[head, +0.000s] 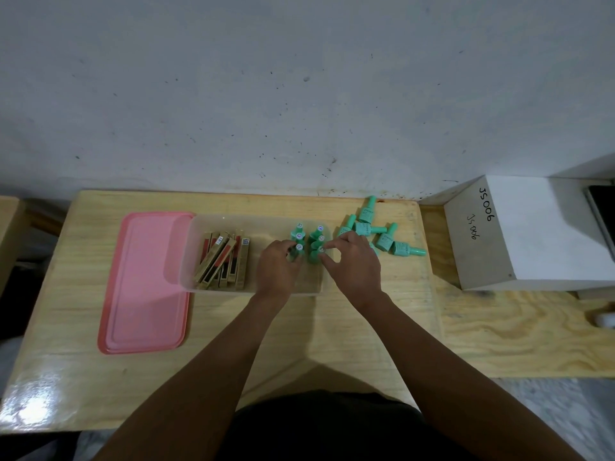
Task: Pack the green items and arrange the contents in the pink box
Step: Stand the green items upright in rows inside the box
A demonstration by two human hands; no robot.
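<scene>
- Left hand [278,266] grips an upright green bottle [299,247] in the box [253,291]; right hand [354,266] pinches another's cap.
- Bottles seem light, rigid, slick — take them by the cap.

A plain workroom or packing station is suggested: a plywood bench [60,377] is set against a scuffed white wall [299,78], and a white box [519,234] hand-marked "JS006" is seen beside it.

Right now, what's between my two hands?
Upright green bottles inside the clear box stand between your left hand and right hand, seen in the head view.
</scene>
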